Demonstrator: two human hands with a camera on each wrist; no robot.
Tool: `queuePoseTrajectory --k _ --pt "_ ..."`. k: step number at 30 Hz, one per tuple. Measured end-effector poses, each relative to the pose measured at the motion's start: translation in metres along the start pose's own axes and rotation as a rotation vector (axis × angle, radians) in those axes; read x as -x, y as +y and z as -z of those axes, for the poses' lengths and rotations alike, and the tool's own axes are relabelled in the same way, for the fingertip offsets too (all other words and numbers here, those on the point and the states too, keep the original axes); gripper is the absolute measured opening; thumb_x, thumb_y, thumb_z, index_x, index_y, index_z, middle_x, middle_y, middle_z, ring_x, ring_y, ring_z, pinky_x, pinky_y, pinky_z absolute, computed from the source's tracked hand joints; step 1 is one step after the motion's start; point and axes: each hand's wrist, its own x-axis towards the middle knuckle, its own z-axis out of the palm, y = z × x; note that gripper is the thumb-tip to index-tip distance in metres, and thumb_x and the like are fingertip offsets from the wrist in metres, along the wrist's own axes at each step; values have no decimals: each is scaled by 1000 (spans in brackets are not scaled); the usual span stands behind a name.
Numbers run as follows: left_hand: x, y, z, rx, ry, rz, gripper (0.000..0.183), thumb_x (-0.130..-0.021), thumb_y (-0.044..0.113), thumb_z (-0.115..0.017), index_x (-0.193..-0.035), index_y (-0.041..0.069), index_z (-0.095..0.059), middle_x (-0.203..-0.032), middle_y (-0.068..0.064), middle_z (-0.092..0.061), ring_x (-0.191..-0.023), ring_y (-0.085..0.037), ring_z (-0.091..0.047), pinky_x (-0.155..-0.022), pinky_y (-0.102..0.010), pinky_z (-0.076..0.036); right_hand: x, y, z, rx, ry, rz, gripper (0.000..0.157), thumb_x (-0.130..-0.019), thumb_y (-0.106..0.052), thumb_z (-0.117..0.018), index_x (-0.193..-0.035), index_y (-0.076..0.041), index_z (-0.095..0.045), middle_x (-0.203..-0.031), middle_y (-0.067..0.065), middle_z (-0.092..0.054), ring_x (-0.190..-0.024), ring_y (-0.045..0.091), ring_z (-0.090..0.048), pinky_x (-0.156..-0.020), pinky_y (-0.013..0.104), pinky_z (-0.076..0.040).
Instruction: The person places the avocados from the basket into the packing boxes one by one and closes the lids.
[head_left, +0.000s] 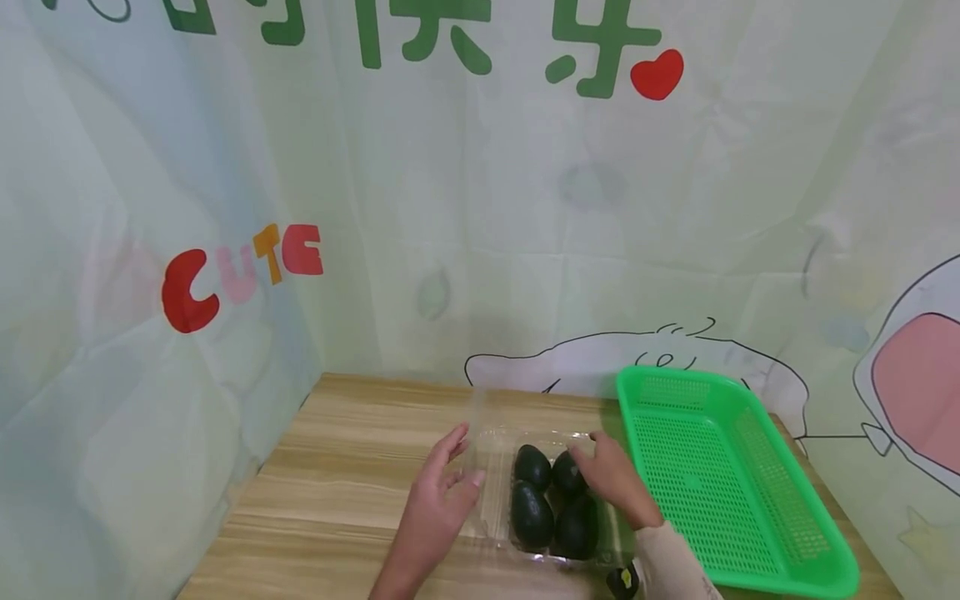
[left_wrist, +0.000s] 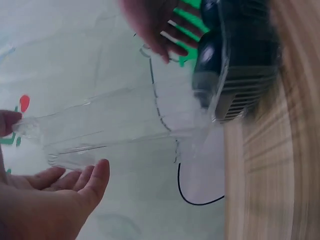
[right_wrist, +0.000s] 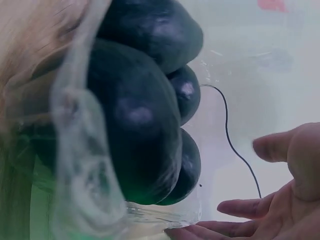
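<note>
A clear plastic clamshell box (head_left: 551, 558) lies unfolded on the table, holding several dark avocados (head_left: 532, 515). Its transparent lid (left_wrist: 115, 120) stands raised on the left side. My left hand (head_left: 438, 508) is at that lid, which lies between the thumb and the fingers (left_wrist: 95, 182) in the left wrist view. Over the box's far right corner is my right hand (head_left: 611, 477), beside the avocados. The right wrist view shows its fingers (right_wrist: 245, 207) fairly straight, with fingertips near the box's rim and nothing gripped. Close up there, the avocados (right_wrist: 135, 120) look smooth and glossy.
A green plastic basket (head_left: 705, 492) with a perforated bottom stands right of the box. A small dark item with a yellow patch (head_left: 622, 581) lies below the box. Behind the wood-grain table (head_left: 322, 483) hangs a printed cloth (head_left: 450, 208).
</note>
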Motion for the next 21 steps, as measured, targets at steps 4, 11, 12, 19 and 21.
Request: queuePoseTrajectory --k 4,11,12,19,21 --pt "3 -1 -20 -76 -80 -113 76 -96 38 -69 -160 32 -28 -165 7 -28 -149 -25 -35 -112 -51 -41 -1 1 6 -89 -39 -53 75 -106 -51 -41 -146 12 -40 -146 34 -48 -131 49 -50 -102 61 -45" --pt "4 -7 -51 -307 -222 -271 88 -97 55 -61 -164 25 -12 -171 -1 -14 -154 -28 -22 -114 -62 -32 -2 4 16 -272 -98 -102 88 -105 -63 -27 -150 12 -33 -153 35 -37 -136 52 -42 -92 60 -53" --pt "4 -8 -56 -355 -229 -307 89 -98 56 -60 -164 21 -12 -171 -3 -15 -154 -29 -23 -113 -62 -33 -2 4 18 -291 -108 -99 88 -106 -63 -25 -151 13 -31 -153 37 -35 -137 54 -40 -93 61 -52" --pt "7 -20 -79 -662 -268 -406 85 -100 57 -54 -162 8 -23 -167 -9 -26 -150 -30 -31 -112 -63 -35 -8 4 26 -313 -163 -134 83 -107 -59 -24 -154 10 -28 -155 37 -31 -134 58 -41 -94 63 -51" --pt "9 -23 -83 -727 -296 -382 83 -100 57 -54 -161 10 -26 -167 -8 -26 -150 -31 -31 -109 -67 -35 -9 4 28 -306 -179 -121 75 -109 -51 -29 -154 8 -29 -155 36 -32 -134 57 -41 -94 62 -52"
